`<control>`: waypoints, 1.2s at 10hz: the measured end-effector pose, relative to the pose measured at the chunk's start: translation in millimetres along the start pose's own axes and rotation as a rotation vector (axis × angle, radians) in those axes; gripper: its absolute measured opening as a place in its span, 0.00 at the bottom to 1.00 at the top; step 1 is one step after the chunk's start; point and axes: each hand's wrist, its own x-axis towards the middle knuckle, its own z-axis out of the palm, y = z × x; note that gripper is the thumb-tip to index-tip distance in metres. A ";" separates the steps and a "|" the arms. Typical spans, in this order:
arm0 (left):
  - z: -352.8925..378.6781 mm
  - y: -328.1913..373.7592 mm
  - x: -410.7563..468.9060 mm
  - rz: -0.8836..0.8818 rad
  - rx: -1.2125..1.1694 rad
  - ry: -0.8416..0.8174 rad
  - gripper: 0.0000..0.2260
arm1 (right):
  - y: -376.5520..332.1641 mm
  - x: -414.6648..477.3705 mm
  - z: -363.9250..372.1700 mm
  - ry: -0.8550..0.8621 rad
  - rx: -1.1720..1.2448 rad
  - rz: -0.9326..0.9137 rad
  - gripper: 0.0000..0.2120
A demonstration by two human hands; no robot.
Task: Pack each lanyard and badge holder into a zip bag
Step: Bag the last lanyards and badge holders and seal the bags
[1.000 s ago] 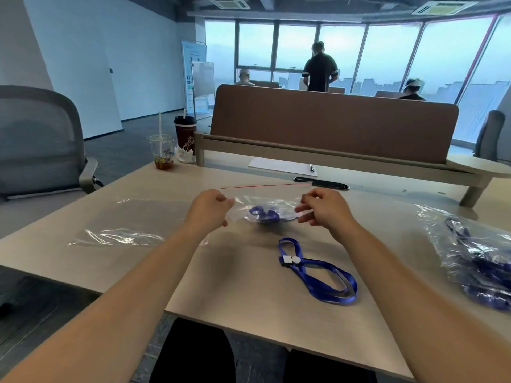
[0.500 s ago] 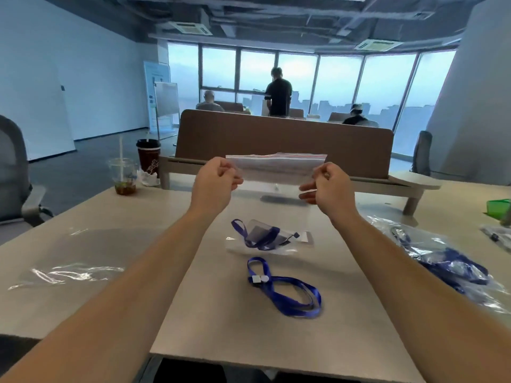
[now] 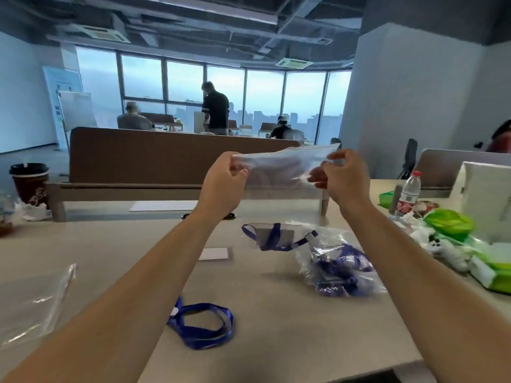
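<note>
I hold a clear zip bag point(image 3: 282, 168) up in the air in front of me. My left hand point(image 3: 224, 183) pinches its left end and my right hand point(image 3: 343, 178) pinches its right end near the zip strip. On the table below lies a loose blue lanyard point(image 3: 204, 324) in a loop at the front. Farther back, a blue lanyard with a clear badge holder point(image 3: 273, 236) lies flat. A white card in a badge holder point(image 3: 214, 254) rests left of it. A clear bag of several blue lanyards point(image 3: 340, 269) sits to the right.
Clear zip bags point(image 3: 30, 302) lie at the table's left. A coffee cup point(image 3: 29, 182) stands at the far left. A water bottle point(image 3: 409, 193), green packets point(image 3: 492, 269) and white tissue crowd the right side. A brown divider point(image 3: 166, 153) runs along the back; people are beyond it.
Both hands lifted a zip bag from the table into the air. My view swung to the right, so the lanyards and table now lie lower and farther left in view.
</note>
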 end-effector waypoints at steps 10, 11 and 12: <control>273.1 -62.6 31.4 -0.335 0.137 -0.559 0.26 | 232.9 122.5 -62.0 -0.163 -0.235 0.477 0.19; 273.7 -65.7 27.3 -0.299 0.134 -0.566 0.19 | 233.7 118.2 -59.5 -0.201 -0.270 0.448 0.12; 271.5 -61.4 26.3 -0.273 0.114 -0.561 0.16 | 226.8 116.4 -59.2 -0.206 -0.326 0.381 0.09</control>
